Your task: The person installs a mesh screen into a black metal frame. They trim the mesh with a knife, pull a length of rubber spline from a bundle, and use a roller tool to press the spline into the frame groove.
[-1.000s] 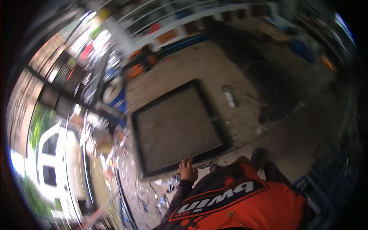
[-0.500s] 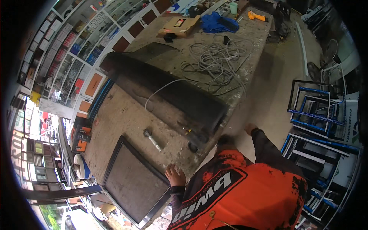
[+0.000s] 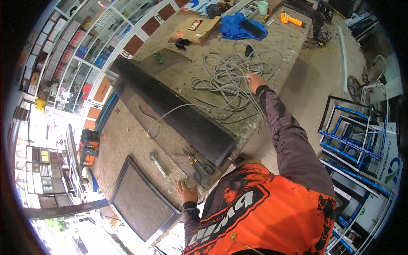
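Observation:
My left hand [image 3: 187, 193] rests on the table's near edge with its fingers spread, holding nothing. It lies between a black-framed mesh screen [image 3: 143, 204] and a pair of scissors [image 3: 205, 168]. A small roller tool [image 3: 159, 165] with a metal handle lies just beyond it. My right hand [image 3: 256, 81] reaches forward to a loose tangle of grey cord [image 3: 229, 68], fingers closed on a strand at its right side. One length of the cord runs left across a dark roll of mesh [image 3: 178, 112], which lies aslant over the table.
Along the worktable's [image 3: 123, 131] far end are a cardboard piece [image 3: 195, 32], a blue cloth [image 3: 238, 26] with a phone on it, and an orange tool [image 3: 292, 19]. Blue-and-white frames [image 3: 357, 131] stand at the right. Glass shelving [image 3: 85, 46] lines the left.
My right hand has moved from beside the table's edge forward onto the grey cord. My left hand stays on the table edge. The view has shifted slightly, and the scissors show more clearly.

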Available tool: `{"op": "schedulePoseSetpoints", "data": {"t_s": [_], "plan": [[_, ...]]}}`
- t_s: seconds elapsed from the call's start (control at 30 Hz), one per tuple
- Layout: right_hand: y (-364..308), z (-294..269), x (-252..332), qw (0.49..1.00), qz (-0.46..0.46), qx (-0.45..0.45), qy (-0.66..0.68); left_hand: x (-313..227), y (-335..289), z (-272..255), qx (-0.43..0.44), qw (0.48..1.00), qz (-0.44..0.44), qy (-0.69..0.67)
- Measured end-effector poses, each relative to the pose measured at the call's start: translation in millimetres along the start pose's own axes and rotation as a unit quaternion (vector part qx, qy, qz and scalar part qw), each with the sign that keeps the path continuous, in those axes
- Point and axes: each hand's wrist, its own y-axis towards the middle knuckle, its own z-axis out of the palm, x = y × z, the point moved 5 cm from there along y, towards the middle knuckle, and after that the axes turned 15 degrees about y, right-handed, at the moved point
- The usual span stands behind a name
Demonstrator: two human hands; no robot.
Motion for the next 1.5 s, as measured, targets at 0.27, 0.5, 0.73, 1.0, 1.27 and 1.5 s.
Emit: {"op": "schedulePoseSetpoints", "data": {"t_s": [0.27, 0.5, 0.73, 1.0, 1.27, 1.5], "plan": [[47.5, 30.0, -50.4, 0.979, 0.123, 0.151, -0.054, 15.7, -46.9, 6.6, -0.041, 0.993, -0.028, -0.11], [-59.5, -17.7, 77.5, 0.986, 0.033, 0.036, -0.159, 37.3, -148.5, -4.9, -0.108, 0.971, -0.125, -0.173], [-311.8, 44.6, 372.7, 0.809, -0.444, 0.25, 0.293, 64.2, -150.5, -43.8, -0.142, 0.925, -0.166, -0.311], [-573.7, 275.3, 382.9, 0.532, -0.439, 0.696, 0.199, 180.1, -157.1, -23.0, -0.173, 0.667, -0.232, -0.687], [-564.9, 348.9, 333.2, 0.76, -0.479, 0.412, 0.154, 287.8, -232.9, 48.1, 0.059, 0.785, -0.246, -0.565], [-561.8, 366.7, 332.0, 0.821, -0.42, 0.387, 0.002, 269.6, -154.9, -12.3, 0.09, 0.936, -0.079, -0.33]]}}
